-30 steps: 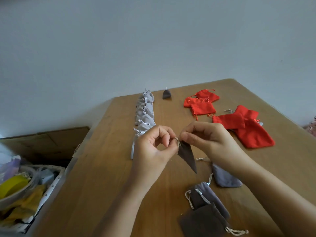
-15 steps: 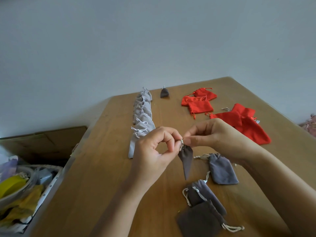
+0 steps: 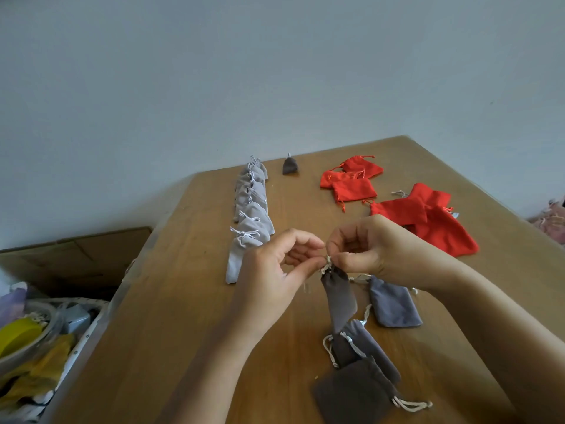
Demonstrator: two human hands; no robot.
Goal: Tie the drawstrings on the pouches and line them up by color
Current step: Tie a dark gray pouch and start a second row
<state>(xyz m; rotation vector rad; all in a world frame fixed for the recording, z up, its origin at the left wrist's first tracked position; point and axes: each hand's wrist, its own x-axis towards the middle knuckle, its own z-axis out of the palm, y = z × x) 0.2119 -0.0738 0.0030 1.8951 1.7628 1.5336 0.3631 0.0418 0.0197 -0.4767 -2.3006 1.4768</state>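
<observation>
- We are in the tying step. Both hands meet at the centre of the frame, above the wooden table point(image 3: 195, 301), around the cinched neck of a dark grey pouch point(image 3: 339, 298).
- The left hand point(image 3: 275, 283) has its thumb and forefinger closed on the cord point(image 3: 326, 267) at the pouch's neck. The other fingers are curled loosely.
- The right hand point(image 3: 373, 249) has its fingertips pinched on the same cord from the other side. The pouch hangs below both hands, clear of the table.
- We judge the knot is being formed or tightened; the cord itself is too small to tell which.
- The next move calls for pulling the knot snug, then setting this pouch down with its own colour. One dark grey pouch, already tied point(image 3: 289, 165), stands at the upper centre of the frame, which looks like the start of that row.
- A finished row of light grey pouches point(image 3: 250, 215) runs up the table, left of centre.
- Untied dark pouches point(image 3: 357, 371) lie at the lower right, under the hanging one, and a blue-grey pouch point(image 3: 394, 304) is just beside them.
- Red pouches point(image 3: 425, 215) lie loose at the upper right, not yet lined up.
- A bin of odds and ends point(image 3: 33, 341) sits off the table at the lower left.
- Nothing blocks the path to the dark row, though the reach passes near the light grey row.
</observation>
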